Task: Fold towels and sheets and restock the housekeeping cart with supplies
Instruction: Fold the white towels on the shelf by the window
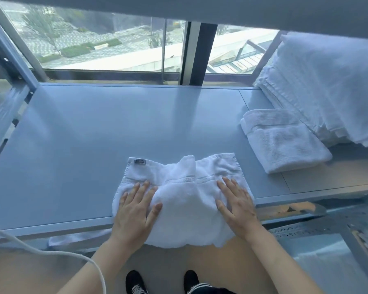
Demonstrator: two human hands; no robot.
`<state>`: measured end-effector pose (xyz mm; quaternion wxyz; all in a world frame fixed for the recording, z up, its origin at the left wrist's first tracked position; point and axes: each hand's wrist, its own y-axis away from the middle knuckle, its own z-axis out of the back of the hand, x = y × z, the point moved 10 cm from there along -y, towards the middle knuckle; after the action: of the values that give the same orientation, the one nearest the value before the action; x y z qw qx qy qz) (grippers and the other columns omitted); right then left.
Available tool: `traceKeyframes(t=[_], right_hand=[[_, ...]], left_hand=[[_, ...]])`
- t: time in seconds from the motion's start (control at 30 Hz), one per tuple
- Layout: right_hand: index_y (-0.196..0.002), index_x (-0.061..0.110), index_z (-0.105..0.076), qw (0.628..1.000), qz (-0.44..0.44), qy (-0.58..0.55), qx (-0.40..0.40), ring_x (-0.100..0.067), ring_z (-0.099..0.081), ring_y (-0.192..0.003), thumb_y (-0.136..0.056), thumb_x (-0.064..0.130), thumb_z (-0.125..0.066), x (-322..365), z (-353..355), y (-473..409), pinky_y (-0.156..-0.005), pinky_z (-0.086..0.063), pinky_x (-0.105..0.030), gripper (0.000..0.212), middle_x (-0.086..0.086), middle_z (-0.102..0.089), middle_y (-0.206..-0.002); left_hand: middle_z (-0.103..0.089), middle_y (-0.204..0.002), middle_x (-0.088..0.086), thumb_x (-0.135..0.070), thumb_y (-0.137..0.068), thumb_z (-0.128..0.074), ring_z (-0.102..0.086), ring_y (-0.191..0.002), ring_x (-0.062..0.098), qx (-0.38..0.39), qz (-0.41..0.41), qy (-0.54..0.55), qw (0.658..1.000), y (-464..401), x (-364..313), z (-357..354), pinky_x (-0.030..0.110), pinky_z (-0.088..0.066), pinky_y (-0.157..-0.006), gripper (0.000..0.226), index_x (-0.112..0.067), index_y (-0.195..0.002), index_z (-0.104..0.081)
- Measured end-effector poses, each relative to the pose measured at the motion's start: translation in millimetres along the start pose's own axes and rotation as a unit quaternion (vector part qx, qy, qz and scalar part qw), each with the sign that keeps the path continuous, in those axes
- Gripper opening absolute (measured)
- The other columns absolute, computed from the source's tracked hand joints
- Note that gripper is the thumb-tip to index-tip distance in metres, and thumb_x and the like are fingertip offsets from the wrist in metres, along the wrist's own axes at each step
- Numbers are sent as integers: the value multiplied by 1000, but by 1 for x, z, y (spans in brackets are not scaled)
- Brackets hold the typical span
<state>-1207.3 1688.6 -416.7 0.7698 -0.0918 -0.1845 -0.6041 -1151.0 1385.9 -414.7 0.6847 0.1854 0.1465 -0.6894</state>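
L hand (134, 211) & R hand (237, 205) lay flat, fingers straight, on white towel (185, 198) at shelf (94, 134) edge, prob smoothing the bunched middle before folding

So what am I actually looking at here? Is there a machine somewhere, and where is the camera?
There is no machine: this is a person working with bare hands. The single picture comes from a wide-angle camera worn on the person's head, looking forward and down, which is why you see forearms and, at the bottom, dark shoes. The left hand and the right hand lie flat, fingers straight, on a rumpled white towel. They press it; neither grips anything. The towel rests on a pale blue-grey shelf, its near edge hanging over the front. To the right lies a folded towel, and behind that a tall stack of white linen. Beyond the shelf is a window onto the outdoors. A white cable crosses the lower left corner.
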Motion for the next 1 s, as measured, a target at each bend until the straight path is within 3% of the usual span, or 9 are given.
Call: traceKeyframes(t=[0.17, 0.37, 0.5, 0.63, 0.73, 0.9, 1.0], right_hand=[[-156, 40, -38, 999, 0, -26, -20, -1, -8, -156, -99, 62, -33, -28, 14, 30, -128, -10, -41, 61, 19, -22, -167], [-150, 28, -50, 999, 25, -27, -32, -15, -31, -149, -100, 56, -35, -49, 31, 30, -122, -29, -46, 60, 7, -42, -156], [-150, 27, -51, 997, 64, -4, -40, -18, -34, -148, -103, 52, -36, -56, 28, 32, -123, -25, -42, 56, 5, -40, -155], [-160, 37, -31, 997, 72, 8, -12, -10, -4, -158, -104, 60, -28, -65, 17, 23, -128, -8, -45, 60, 13, -12, -171], [-163, 42, -14, 998, 58, 31, 13, -4, 15, -156, -101, 70, -22, -72, 11, 12, -128, 2, -44, 68, 23, 8, -170], [-164, 39, -2, 997, 61, 50, 23, -3, 22, -154, -95, 78, -13, -66, 16, -28, -127, 11, -44, 80, 23, 16, -168], [-165, 36, -5, 996, 57, 71, 21, -7, 20, -155, -94, 78, -13, -61, 16, -62, -127, 9, -47, 82, 18, 13, -170]], left_hand=[[-16, -169, -14, -69, -99, -8, -4, -158, 9, -1, 21, 4, 1000, 29, -21, -14, 36, -1, -128, 72, -37, -158, -34], [-40, -161, -7, -58, -103, -25, -29, -152, 16, -52, 56, 34, 997, 60, -43, -22, 41, -18, -125, 61, -29, -150, -50], [-44, -158, -4, -59, -104, -23, -35, -148, 20, -63, 95, -7, 993, 71, -46, -32, 39, -13, -124, 64, -26, -152, -48], [-23, -169, -4, -62, -101, -15, -17, -157, 18, -69, 153, -35, 985, 68, -36, -35, 46, -16, -126, 71, -26, -160, -33], [-12, -171, -6, -64, -100, -12, -9, -158, 17, -78, 168, -42, 982, 62, -28, -34, 45, -14, -126, 74, -26, -162, -27], [-2, -171, -9, -69, -95, -8, 1, -158, 13, -70, 169, -43, 982, 5, -2, -21, 45, -4, -127, 80, -29, -164, -16], [0, -172, -6, -65, -103, -21, 1, -159, 16, -62, 165, -82, 981, -43, 17, -13, 46, -2, -127, 72, -28, -165, -13]])
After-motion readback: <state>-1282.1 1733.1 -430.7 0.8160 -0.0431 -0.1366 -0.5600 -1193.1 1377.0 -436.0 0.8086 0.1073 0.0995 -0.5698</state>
